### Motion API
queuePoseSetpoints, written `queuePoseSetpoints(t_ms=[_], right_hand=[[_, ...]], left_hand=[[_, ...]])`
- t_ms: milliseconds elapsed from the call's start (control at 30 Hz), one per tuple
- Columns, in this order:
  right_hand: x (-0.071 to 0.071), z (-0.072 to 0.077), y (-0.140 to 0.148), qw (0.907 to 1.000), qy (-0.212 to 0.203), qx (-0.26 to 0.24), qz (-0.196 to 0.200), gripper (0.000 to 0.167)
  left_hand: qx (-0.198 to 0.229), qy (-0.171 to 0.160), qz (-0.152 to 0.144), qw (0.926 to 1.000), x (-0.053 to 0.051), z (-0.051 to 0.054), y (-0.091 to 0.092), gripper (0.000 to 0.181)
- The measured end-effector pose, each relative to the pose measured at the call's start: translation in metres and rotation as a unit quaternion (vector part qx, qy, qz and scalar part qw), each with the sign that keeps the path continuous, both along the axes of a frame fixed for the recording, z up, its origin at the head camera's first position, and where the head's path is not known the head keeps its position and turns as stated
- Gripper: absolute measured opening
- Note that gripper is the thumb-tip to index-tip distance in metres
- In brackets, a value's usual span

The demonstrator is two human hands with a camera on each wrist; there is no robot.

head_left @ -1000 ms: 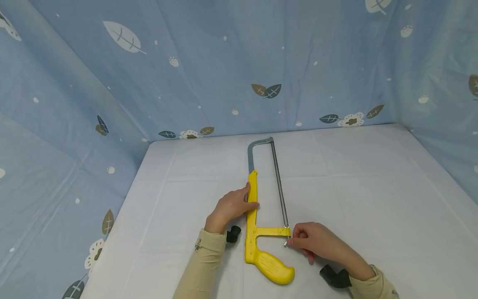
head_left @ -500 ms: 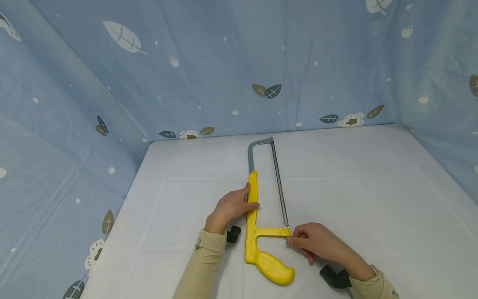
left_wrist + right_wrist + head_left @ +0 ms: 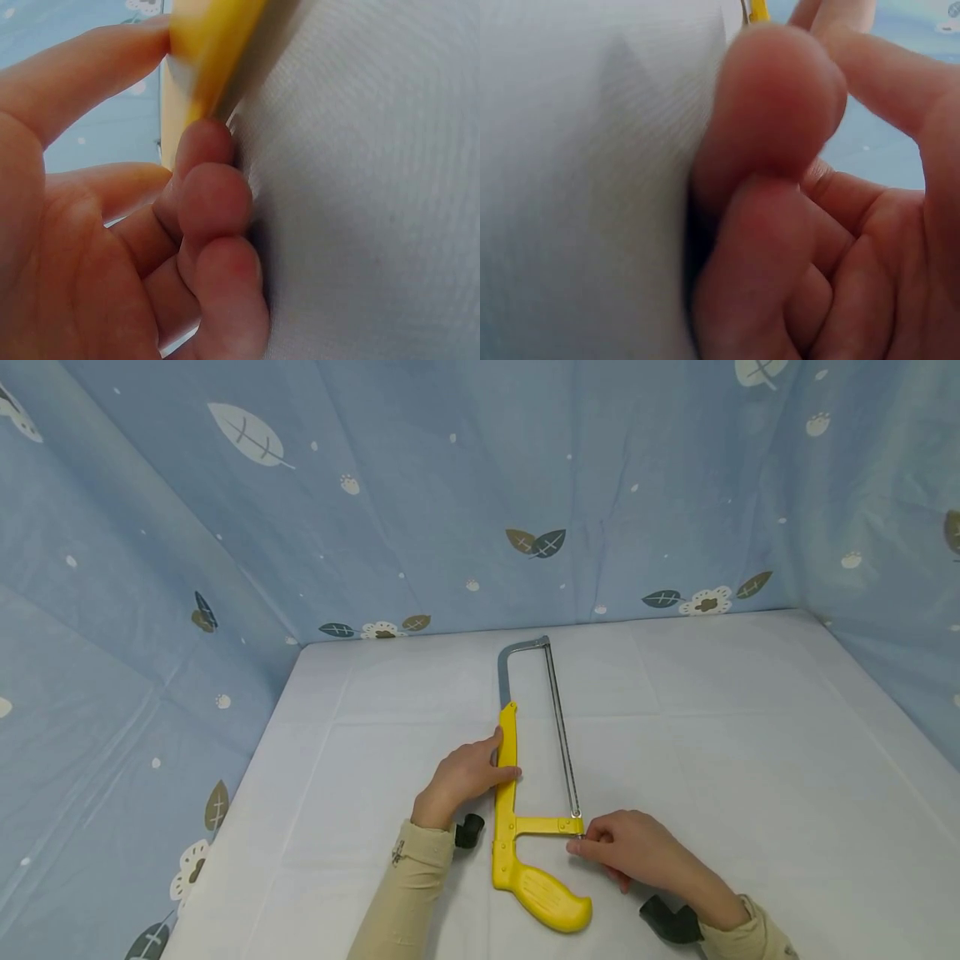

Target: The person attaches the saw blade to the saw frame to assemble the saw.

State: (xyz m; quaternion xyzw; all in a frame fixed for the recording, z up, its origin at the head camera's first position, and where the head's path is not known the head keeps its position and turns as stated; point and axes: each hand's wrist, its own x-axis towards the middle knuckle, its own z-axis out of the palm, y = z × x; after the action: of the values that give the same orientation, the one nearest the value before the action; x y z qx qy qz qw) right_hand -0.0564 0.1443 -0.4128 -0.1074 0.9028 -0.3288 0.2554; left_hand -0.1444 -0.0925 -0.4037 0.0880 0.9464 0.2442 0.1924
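A hacksaw with a yellow frame (image 3: 507,802) and a grey bow lies flat on the white table, its yellow handle (image 3: 553,900) toward me. Its thin blade (image 3: 561,727) runs along the right side. My left hand (image 3: 465,770) holds the yellow spine between thumb and fingers; the left wrist view shows that yellow edge (image 3: 232,45) blurred above curled fingertips. At the blade's near end, my right hand (image 3: 637,850) pinches the small metal wing nut (image 3: 581,837), mostly hidden by the thumb. Only a sliver of yellow frame (image 3: 758,10) appears in the right wrist view.
White cloth covers the table (image 3: 375,760). A blue leaf-patterned curtain (image 3: 450,502) stands behind it and along both sides. One black wrist camera (image 3: 470,831) shows beside the left cuff, another black camera (image 3: 670,920) by the right cuff.
My right thumb has shifted slightly left across the wing nut, which showed more a second ago and is now mostly covered. The left hand and hacksaw have stayed in place.
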Motion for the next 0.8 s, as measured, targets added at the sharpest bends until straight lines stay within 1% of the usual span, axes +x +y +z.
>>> queuePoseSetpoints(t_ms=[167,300,400,633,800], right_hand=[[-0.001,-0.001,0.003,0.9997,0.007,-0.02,0.014,0.036],[-0.001,-0.004,0.006,0.9988,0.0,-0.042,0.026,0.033],[-0.001,-0.005,0.007,0.9981,-0.008,-0.054,0.028,0.033],[-0.003,-0.007,0.009,0.995,-0.033,-0.094,-0.001,0.032],[-0.004,-0.008,0.011,0.9933,-0.037,-0.109,-0.006,0.033]], left_hand=[[0.002,0.002,0.0,1.0,0.0,0.0,0.0,0.077],[0.004,-0.002,0.0,1.0,0.001,0.001,0.0,0.077],[0.005,-0.002,-0.002,1.0,0.001,0.0,0.0,0.077],[0.004,0.005,-0.006,1.0,0.0,-0.002,-0.001,0.077],[0.003,0.006,-0.006,1.0,0.0,-0.003,-0.001,0.077]])
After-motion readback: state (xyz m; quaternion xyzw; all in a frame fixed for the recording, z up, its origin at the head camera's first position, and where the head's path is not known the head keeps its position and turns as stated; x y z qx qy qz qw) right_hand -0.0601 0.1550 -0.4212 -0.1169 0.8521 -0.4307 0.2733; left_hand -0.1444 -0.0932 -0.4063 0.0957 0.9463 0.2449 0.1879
